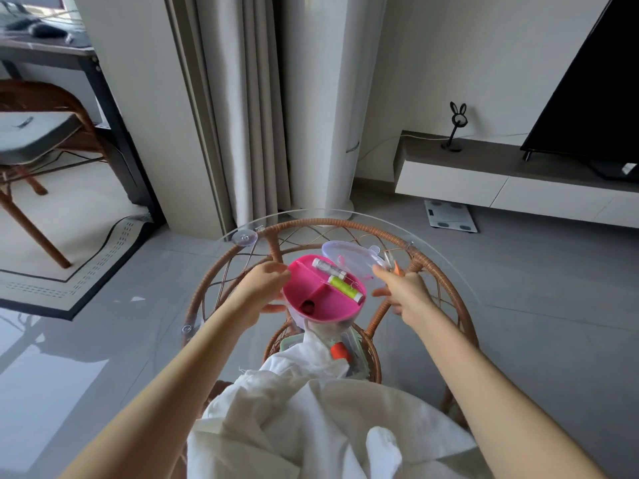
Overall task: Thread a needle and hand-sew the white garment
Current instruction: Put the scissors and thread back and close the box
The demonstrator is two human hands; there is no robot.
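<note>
Over the round glass-topped rattan bench [311,223], my left hand [266,286] grips the left rim of the round pink plastic sewing tray [321,305], fingers curled over the edge and thumb beneath, holding it tilted toward me; my right hand [403,288] sits just right of the tray, closed round what looks like a small orange-handled snipping tool [398,269], though I cannot make the tool out clearly; the clear plastic lid [349,257] lies behind the tray, at its far rim. Two spools lie side by side in the tray's far compartment: a white-grey thread spool [328,266] and a lime-green thread spool [345,288]; both long axes run from far-left to near-right, their near ends pointing toward my right hand, which I judge the nearer for picking one out, since the left is busy steadying the tray. I can find no needle. The crumpled white cotton garment [311,409] lies nearest me, between my forearms, its upper edge reaching under the tray.
</note>
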